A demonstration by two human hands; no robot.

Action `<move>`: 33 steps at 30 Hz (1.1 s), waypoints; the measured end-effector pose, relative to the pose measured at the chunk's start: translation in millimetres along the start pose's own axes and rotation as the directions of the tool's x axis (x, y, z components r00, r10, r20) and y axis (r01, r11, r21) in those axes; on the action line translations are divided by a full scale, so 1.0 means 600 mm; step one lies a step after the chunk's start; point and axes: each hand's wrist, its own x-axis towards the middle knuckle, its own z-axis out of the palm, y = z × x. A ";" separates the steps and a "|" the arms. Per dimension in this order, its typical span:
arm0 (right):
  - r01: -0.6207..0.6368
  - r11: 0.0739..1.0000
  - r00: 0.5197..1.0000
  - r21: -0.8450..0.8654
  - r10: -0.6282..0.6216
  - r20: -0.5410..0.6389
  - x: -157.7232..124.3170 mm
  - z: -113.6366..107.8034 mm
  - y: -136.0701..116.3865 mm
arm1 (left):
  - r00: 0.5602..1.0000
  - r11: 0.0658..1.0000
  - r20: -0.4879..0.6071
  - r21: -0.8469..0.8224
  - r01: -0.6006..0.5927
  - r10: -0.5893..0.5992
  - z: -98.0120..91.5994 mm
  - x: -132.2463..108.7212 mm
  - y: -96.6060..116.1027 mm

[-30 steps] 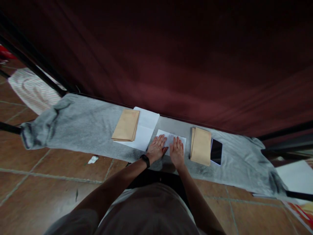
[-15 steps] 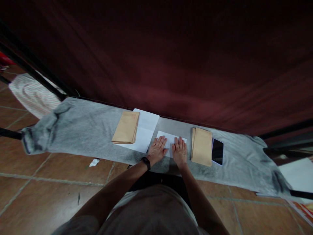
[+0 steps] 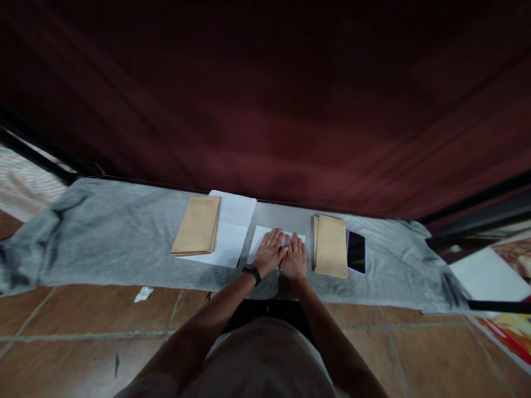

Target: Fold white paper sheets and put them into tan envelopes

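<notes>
Both of my hands lie flat on a folded white sheet of paper [image 3: 258, 237] in the middle of the cloth-covered surface. My left hand [image 3: 269, 251], with a dark band on its wrist, has its fingers stretched out over the paper. Close beside it, nearly touching, my right hand [image 3: 295, 257] presses down with straight fingers. The hands cover much of the sheet. To the left, a stack of brown envelopes [image 3: 197, 225] rests partly on larger white paper [image 3: 235, 221]. On the right lies another small stack of brown envelopes [image 3: 332, 247].
A dark-screened phone [image 3: 355, 252] sits right of the right-hand envelopes. Grey cloth [image 3: 124, 232] covers the long narrow surface, and a dark red panel [image 3: 265, 138] rises behind it. A white scrap [image 3: 143, 294] lies on the tiled floor [image 3: 91, 315].
My hands have moved closer together on the folded paper; the left has slid inward toward the right. The whole view has shifted slightly, with the envelopes and papers staying in place on the cloth.
</notes>
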 end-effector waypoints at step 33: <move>-0.050 0.996 0.994 0.074 0.057 -0.098 0.003 0.013 0.009 | 0.976 0.972 -0.080 0.103 0.210 -0.202 -0.002 -0.039 -0.039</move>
